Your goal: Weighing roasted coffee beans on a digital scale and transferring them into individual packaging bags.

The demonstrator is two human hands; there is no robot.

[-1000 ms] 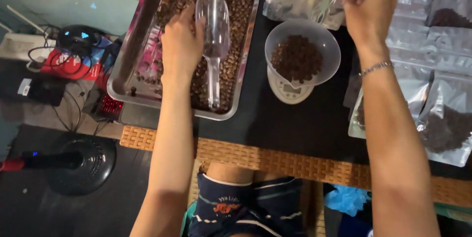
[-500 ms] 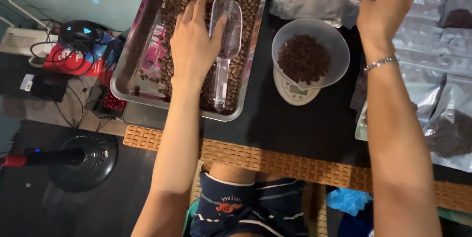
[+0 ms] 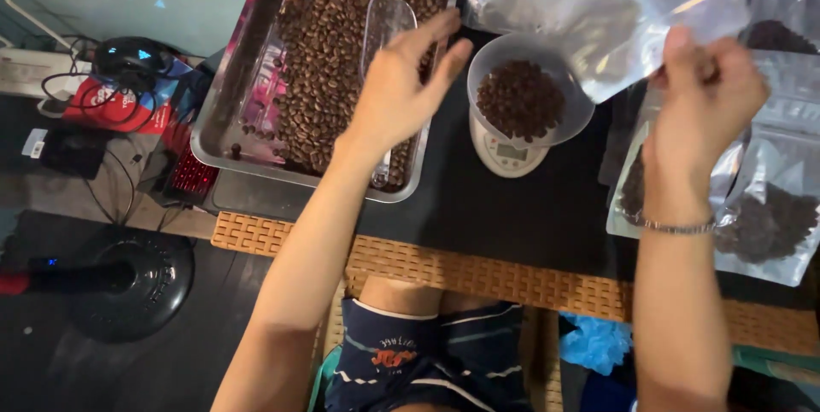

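Observation:
My left hand (image 3: 401,87) hovers with fingers spread over the right edge of a metal tray (image 3: 224,134) full of brown coffee beans, just above a clear plastic scoop (image 3: 384,23) that lies in the beans. It holds nothing. My right hand (image 3: 705,100) pinches the corner of an empty clear plastic pouch (image 3: 598,11), holding it up over a clear bowl of beans (image 3: 523,96). That bowl rests on a small white scale (image 3: 504,156).
Filled clear pouches of beans (image 3: 769,220) lie flat on the dark table at the right. The table's front edge is woven wicker (image 3: 478,271). A fan base (image 3: 128,284), cables and a red box (image 3: 115,105) sit on the floor at left.
My left hand has let go of the scoop and moved right, off the beans toward the bowl. My right hand has brought the empty pouch down and left, over the bowl.

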